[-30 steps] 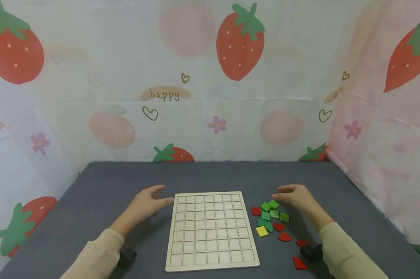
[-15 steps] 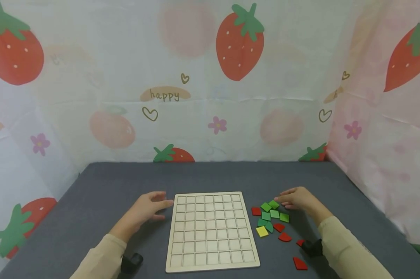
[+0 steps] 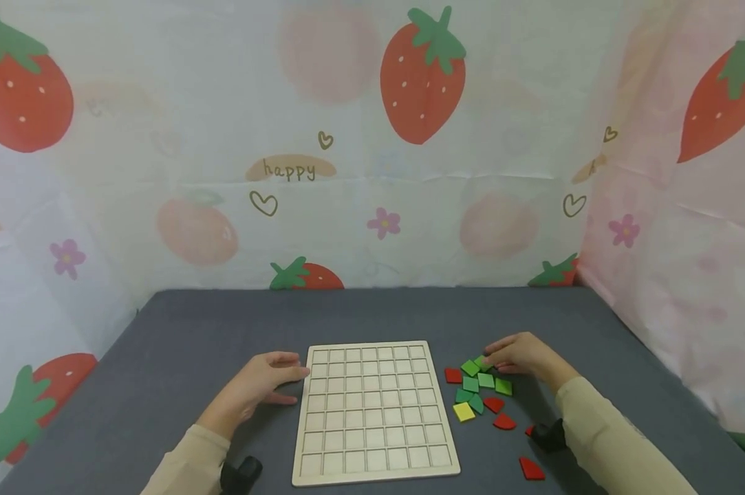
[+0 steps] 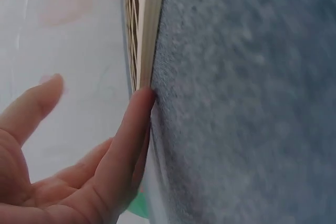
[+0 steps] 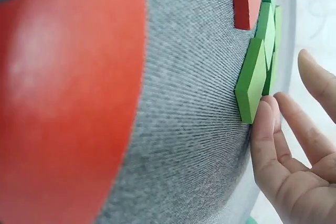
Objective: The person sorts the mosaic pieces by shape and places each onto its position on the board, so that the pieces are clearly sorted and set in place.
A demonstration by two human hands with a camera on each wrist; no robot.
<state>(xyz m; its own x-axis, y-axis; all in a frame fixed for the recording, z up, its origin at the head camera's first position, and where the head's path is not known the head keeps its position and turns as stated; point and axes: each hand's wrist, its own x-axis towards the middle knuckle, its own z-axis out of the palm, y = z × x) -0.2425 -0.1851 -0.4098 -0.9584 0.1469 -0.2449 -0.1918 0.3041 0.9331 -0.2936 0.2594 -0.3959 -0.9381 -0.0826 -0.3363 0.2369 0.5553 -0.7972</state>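
A pale wooden board (image 3: 377, 417), ruled into a grid of square cells, lies flat on the table. At its left edge is my left hand (image 3: 262, 383); in the left wrist view a fingertip touches the side of the board (image 4: 147, 40), fingers extended and thumb spread away. My right hand (image 3: 525, 354) reaches over the far end of a cluster of green tiles (image 3: 486, 381). Its fingertips overlap the farthest tile in the head view. In the right wrist view, the extended fingers lie close behind a green tile (image 5: 253, 80), with the thumb held apart.
A yellow square tile (image 3: 463, 412) sits at the cluster's near side. One red square tile (image 3: 452, 375) lies nearer the board, and several red curved-edge tiles (image 3: 504, 421) trail toward the front right. A strawberry-print cloth (image 3: 384, 144) hangs behind the dark grey table (image 3: 236, 309).
My right hand has lowered and shifted slightly left, onto the far green tiles. The left hand has come down to the board's left edge. Board and tiles lie as before.
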